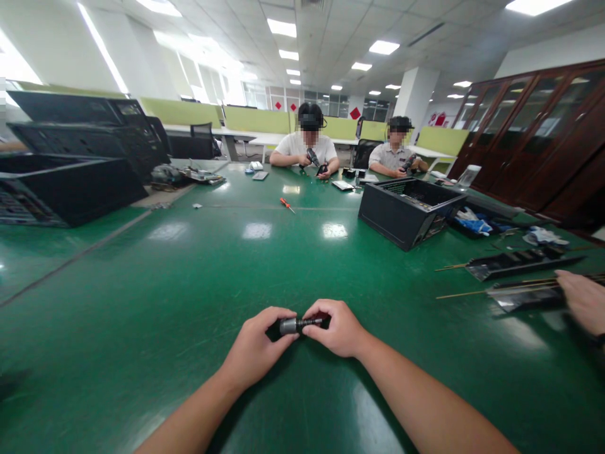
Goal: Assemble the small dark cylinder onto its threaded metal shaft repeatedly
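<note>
Low in the middle of the head view, my left hand [259, 343] is closed around the dark body of an electric screwdriver [288, 326]. Its grey cylindrical nose points right, and most of the body is hidden in my palm. From that nose a thin metal bit [309, 322] sticks out. The fingers of my right hand [341, 331] pinch around the bit, with the tip partly covered. A dark, slightly reddish patch shows inside the curl of my right fingers; I cannot tell what it is. Both hands are just over the green tabletop [227, 271].
An orange screwdriver [286, 203] lies mid-table. A black computer case [406, 214] stands right, several more cases [89, 170] left. Metal strips with rods [515, 296] lie at right near another person's hand [583, 301]. Two people [305, 148] work across the table with power tools.
</note>
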A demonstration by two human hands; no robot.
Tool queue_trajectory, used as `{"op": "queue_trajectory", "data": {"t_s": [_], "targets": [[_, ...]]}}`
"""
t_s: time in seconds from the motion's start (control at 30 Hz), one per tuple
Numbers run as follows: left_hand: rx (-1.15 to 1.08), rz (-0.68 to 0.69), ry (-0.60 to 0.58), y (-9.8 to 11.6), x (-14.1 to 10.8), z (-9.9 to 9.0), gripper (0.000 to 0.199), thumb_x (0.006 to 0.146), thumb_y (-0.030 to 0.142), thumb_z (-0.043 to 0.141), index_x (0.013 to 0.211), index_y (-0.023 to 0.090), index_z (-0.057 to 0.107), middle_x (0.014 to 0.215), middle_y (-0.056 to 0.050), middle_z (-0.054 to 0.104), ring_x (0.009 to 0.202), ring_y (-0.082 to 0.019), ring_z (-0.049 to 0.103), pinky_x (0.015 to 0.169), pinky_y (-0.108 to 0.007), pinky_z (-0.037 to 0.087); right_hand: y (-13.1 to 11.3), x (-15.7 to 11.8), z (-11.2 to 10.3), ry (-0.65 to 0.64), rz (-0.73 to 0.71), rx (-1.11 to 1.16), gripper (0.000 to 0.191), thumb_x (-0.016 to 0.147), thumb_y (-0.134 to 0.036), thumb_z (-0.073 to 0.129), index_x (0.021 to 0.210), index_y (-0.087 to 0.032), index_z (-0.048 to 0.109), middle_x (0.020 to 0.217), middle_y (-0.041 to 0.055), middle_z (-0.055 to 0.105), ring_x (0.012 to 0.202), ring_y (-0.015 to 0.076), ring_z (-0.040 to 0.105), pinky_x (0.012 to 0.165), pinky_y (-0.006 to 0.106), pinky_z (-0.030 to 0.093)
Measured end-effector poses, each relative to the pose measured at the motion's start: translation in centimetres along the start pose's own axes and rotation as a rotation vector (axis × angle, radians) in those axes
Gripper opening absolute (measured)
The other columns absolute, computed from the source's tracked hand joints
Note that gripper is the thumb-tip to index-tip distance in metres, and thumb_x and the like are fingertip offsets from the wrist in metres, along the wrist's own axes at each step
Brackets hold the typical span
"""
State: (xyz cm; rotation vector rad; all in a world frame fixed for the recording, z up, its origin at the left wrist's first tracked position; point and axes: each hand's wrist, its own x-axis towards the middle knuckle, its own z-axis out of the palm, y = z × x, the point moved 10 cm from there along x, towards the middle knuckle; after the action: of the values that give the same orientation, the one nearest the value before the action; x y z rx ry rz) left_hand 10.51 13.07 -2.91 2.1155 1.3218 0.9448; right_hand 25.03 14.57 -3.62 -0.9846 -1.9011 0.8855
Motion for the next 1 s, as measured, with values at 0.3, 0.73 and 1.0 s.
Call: {"op": "queue_trajectory", "data": {"t_s": [0.3,0.73,1.0], "targets": [[-0.003,0.017,0.011,-0.27,-0.1,-0.01,0.023,0.08,0.026,0.071,0.102,0.028,0.066,0.097,0.003,0.07,0.092,-0.015,0.065,0.084,-0.027,0.049,0.38,-0.08,0.14,-0.005,0.021,0.019,0.01,0.075,-0.021,0.072,0.085,-0.019,0.071,0.075,-0.0004,0.067,0.068,0.014,0.06,0.064,0.024,0.044],[0.007,0.042,0.015,0.06,-0.16,-0.17,0.022,0.081,0.028,0.07,0.102,0.026,0.066,0.098,0.001,0.071,0.092,-0.017,0.066,0.084,-0.028,0.051,0.39,-0.1,0.08,0.005,0.042,0.022,0.011,0.074,-0.022,0.074,0.083,-0.018,0.071,0.074,-0.0003,0.067,0.067,0.014,0.059,0.063,0.024,0.043],[0.011,0.033,0.008,-0.18,-0.03,0.07,0.022,0.081,0.028,0.069,0.102,0.025,0.066,0.098,0.001,0.071,0.092,-0.017,0.066,0.085,-0.029,0.05,0.58,-0.12,0.15,-0.001,0.048,0.038,0.01,0.074,-0.022,0.073,0.082,-0.018,0.069,0.073,-0.0009,0.065,0.065,0.0136,0.058,0.063,0.024,0.043]]}}
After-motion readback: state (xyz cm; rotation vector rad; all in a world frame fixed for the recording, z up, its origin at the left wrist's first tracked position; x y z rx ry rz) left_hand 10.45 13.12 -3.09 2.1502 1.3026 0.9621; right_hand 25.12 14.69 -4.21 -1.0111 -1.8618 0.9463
